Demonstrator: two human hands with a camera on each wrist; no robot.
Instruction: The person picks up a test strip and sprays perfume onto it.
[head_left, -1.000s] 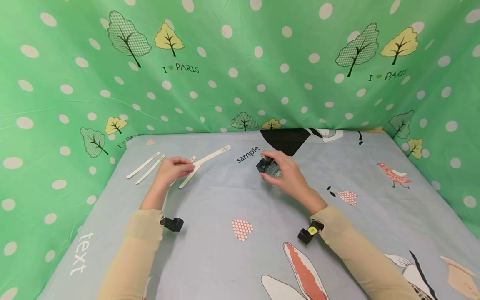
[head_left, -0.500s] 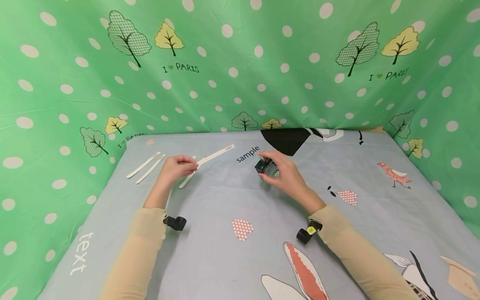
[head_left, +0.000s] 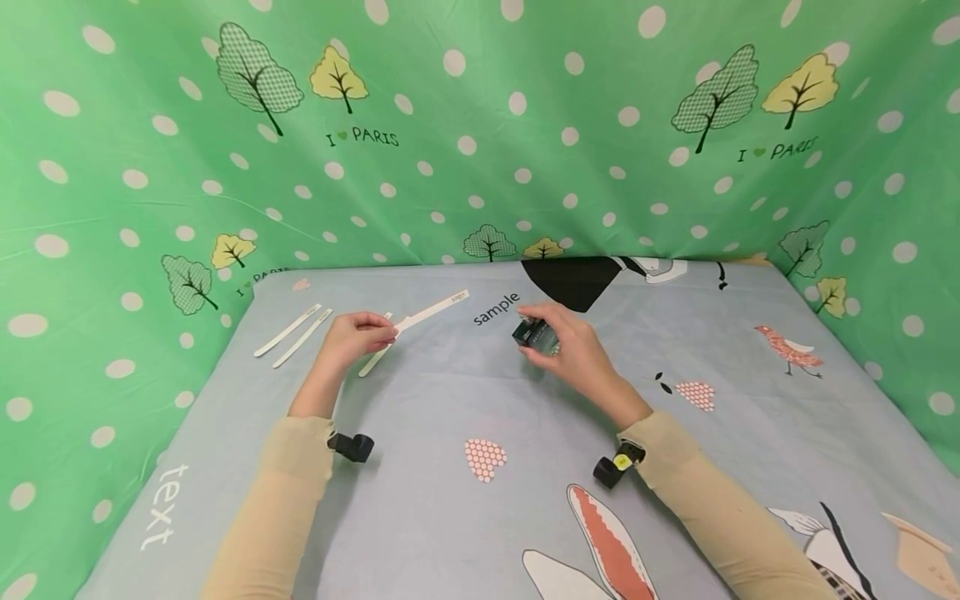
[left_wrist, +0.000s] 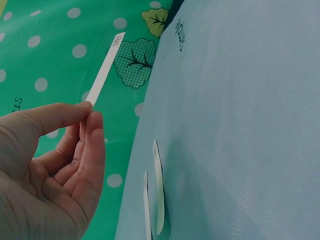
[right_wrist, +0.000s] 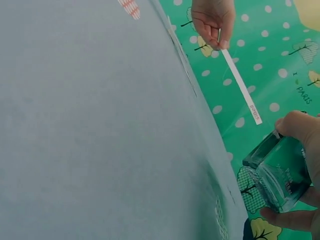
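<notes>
Between thumb and fingertips my left hand (head_left: 356,335) pinches a thin white paper test strip (head_left: 437,309), printed near its far end. The strip slants up and to the right, held above the table. My right hand (head_left: 576,348) grips a dark green glass perfume bottle (head_left: 537,335), tilted, with fingers and thumb on either side. In the right wrist view the clear glass bottle (right_wrist: 282,172) shows white lettering, and the end of the strip (right_wrist: 242,87) points toward it with a gap between. Part of the bottle is hidden by my right hand.
Two more white strips (head_left: 287,331) lie side by side on the blue-grey cloth, left of my left hand. Another strip (head_left: 373,362) lies under that hand, partly covered. A green polka-dot curtain (head_left: 465,142) rises behind the table.
My left hand has moved slightly to the right with its strip, then stays nearly still. The bottle in my right hand has shifted and turned a little.
</notes>
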